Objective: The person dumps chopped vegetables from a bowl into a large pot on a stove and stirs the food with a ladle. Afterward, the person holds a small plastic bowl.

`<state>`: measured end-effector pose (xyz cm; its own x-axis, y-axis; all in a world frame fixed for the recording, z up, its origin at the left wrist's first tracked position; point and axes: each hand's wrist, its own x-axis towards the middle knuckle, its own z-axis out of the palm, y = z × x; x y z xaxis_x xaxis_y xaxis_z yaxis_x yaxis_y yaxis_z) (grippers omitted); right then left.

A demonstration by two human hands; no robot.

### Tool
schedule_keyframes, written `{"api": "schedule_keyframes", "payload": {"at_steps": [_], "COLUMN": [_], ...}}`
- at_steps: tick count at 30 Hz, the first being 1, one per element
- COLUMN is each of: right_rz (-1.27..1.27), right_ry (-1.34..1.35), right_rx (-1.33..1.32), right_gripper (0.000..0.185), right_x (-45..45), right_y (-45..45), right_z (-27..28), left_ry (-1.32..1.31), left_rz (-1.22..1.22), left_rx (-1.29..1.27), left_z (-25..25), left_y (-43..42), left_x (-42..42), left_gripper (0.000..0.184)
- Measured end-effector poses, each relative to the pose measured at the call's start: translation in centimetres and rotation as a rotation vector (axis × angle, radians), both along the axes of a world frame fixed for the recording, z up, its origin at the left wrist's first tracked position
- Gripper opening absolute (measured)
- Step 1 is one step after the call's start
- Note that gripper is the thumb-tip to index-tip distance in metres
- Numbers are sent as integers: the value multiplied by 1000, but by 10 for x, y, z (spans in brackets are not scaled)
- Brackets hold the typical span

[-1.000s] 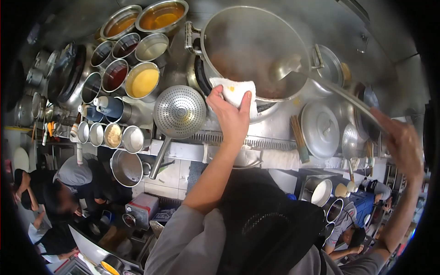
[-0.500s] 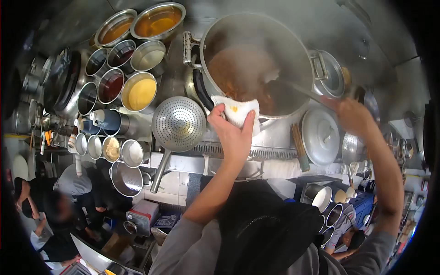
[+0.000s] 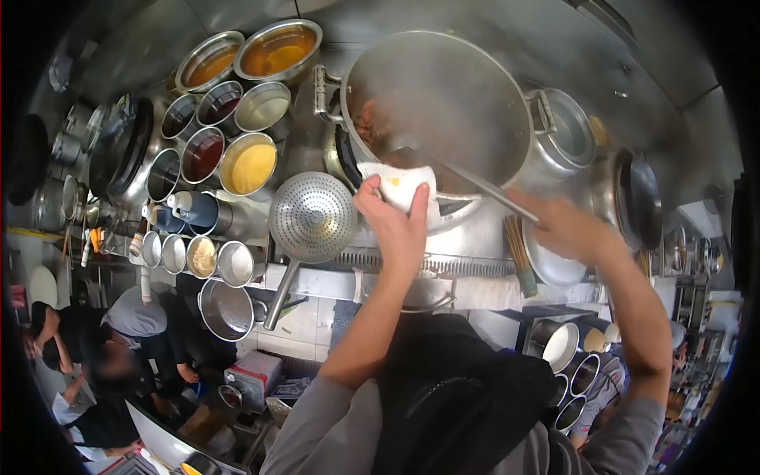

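Note:
A large steaming pot (image 3: 518, 170) holds brown food, much of it veiled by steam. My left hand (image 3: 393, 226) is closed on a folded white cloth (image 3: 408, 188) with a yellow stain, pressing it at the pot's near rim. On the right, my right hand (image 3: 574, 229) grips a long-handled metal utensil (image 3: 491, 188), which slants over the rim into the pot. Its head sits in the food near the cloth; steam hides whether it is a ladle or a spatula. Left of the pot lies a perforated strainer (image 3: 313, 218) with its handle toward me.
Metal containers of yellow (image 3: 252, 168) and red (image 3: 203, 154) contents stand at left, behind several small seasoning cups (image 3: 236, 264). Two bowls of orange liquid (image 3: 279, 51) sit farther back. A bamboo brush (image 3: 518, 257) and round lid (image 3: 558, 261) are at right. People (image 3: 134, 317) work at lower left.
My right hand has moved left and slightly down, drawing the utensil's head across the pot toward the near left. My left hand keeps the cloth at the rim. The view has shifted slightly.

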<state>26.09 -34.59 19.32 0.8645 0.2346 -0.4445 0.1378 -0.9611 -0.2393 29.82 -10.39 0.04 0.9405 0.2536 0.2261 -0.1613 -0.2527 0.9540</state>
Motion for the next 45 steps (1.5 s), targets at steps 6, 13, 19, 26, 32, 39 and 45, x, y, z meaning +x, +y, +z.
{"api": "schedule_keyframes", "payload": {"at_steps": [6, 13, 19, 26, 32, 39, 45], "right_rz": [-20, -109, -109, 20, -74, -393, -444], "right_ry": [-66, -233, 61, 81, 88, 36, 254], "right_rx": [-251, -496, -635, -593, -571, 57, 160], "right_gripper": [80, 71, 70, 68, 68, 72, 77], "right_x": [-49, -61, -11, 26, 22, 44, 15], "right_y": [-19, 10, 29, 14, 9, 22, 7], "right_z": [100, 191, 206, 109, 22, -25, 9], "left_ry": [-51, -42, 33, 81, 109, 84, 48], "left_rz": [19, -13, -29, -48, -58, -67, -34], "left_rx": [18, 25, -80, -69, -92, -69, -24], "left_z": [2, 2, 4, 4, 5, 5, 4], "left_y": [1, 3, 3, 4, 6, 4, 1], "left_x": [-3, -3, -2, -1, 0, 1, 1], "left_gripper": [79, 80, 80, 79, 78, 78, 76]}}
